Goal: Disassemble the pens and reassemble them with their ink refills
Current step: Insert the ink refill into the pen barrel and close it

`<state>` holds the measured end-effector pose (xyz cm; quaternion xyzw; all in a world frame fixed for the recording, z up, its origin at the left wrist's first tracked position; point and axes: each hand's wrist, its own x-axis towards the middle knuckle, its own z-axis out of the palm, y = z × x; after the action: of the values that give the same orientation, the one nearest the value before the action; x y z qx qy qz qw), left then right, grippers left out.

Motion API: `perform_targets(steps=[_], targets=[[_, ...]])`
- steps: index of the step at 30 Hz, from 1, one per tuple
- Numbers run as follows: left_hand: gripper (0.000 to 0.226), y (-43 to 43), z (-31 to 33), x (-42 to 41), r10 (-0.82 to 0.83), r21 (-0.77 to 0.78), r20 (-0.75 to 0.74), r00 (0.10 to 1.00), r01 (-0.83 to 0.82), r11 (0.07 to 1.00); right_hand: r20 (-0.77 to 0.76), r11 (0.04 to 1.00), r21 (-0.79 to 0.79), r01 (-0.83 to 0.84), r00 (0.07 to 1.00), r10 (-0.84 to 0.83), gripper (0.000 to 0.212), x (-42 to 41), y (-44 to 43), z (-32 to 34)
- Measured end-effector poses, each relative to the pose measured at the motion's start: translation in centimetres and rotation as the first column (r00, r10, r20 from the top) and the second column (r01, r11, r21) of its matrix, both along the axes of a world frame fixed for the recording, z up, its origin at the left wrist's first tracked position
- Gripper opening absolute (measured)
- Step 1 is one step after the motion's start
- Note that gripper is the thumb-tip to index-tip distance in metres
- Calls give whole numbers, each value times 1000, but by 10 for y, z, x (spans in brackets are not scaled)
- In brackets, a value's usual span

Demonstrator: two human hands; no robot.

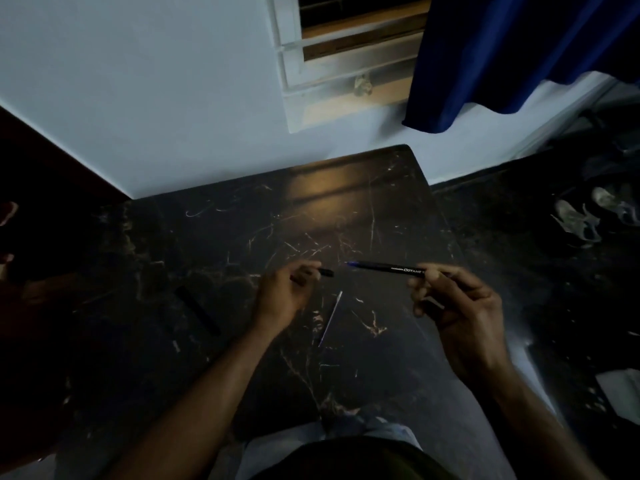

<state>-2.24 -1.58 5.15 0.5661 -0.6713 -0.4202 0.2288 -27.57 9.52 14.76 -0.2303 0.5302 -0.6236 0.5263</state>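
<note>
My right hand [450, 303] holds a black pen barrel [388, 268] with white lettering by its rear end; the blue tip points left. A short black pen cap [325, 272] sticks out of the curled fingers of my left hand [284, 296], a small gap away from the pen tip. Between my hands a thin ink refill [330, 318] lies loose on the dark marble table [346, 209]. Another black pen [198, 310] lies on the table to the left of my left hand.
The table stands against a white wall under a window with a blue curtain [502, 57]. Sandals [578, 220] sit on the dark floor to the right. White paper [620, 389] lies at the right edge. My knees show below the table's front edge.
</note>
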Motion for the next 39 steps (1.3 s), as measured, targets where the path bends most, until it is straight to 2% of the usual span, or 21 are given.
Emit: perform_targets(steps=[3, 7, 12, 14, 17, 19, 21, 24, 29, 39], targets=[[34, -27, -37, -9, -136, -118, 230, 964, 167, 979, -28, 1000, 13, 28, 999, -28, 19, -10, 11, 0], [35, -50, -65, -13, -290, -185, 385, 876, 380, 906, -35, 997, -14, 80, 996, -81, 18, -18, 25, 4], [18, -57, -75, -14, -225, -191, 415, 881, 326, 926, -43, 992, -68, 106, 993, -110, 18, -15, 35, 17], [16, -56, -62, -16, -153, -211, 338, 929, 234, 949, -72, 988, -95, 122, 989, -129, 17, -12, 33, 25], [17, -46, -10, -22, -103, -148, 17, 995, 104, 983, -182, 980, -158, 118, 972, -146, 16, -10, 24, 42], [20, -33, 39, -21, -176, -154, -186, 967, 148, 977, -247, 973, -213, 93, 958, -146, 16, -9, 16, 53], [24, -16, 81, -16, -260, -276, -296, 919, 178, 944, -280, 962, -264, 74, 948, -150, 17, -9, 7, 61], [24, 3, 121, -8, -260, -319, -354, 898, 146, 937, -288, 952, -303, 50, 947, -142, 16, -7, -4, 71], [25, 11, 137, -3, -278, -352, -400, 873, 134, 926, -293, 943, -332, 4, 950, -107, 18, 4, -9, 77], [25, 14, 146, 2, -319, -420, -314, 894, 171, 891, -259, 939, -343, 17, 959, -112, 13, 1, 0, 77]])
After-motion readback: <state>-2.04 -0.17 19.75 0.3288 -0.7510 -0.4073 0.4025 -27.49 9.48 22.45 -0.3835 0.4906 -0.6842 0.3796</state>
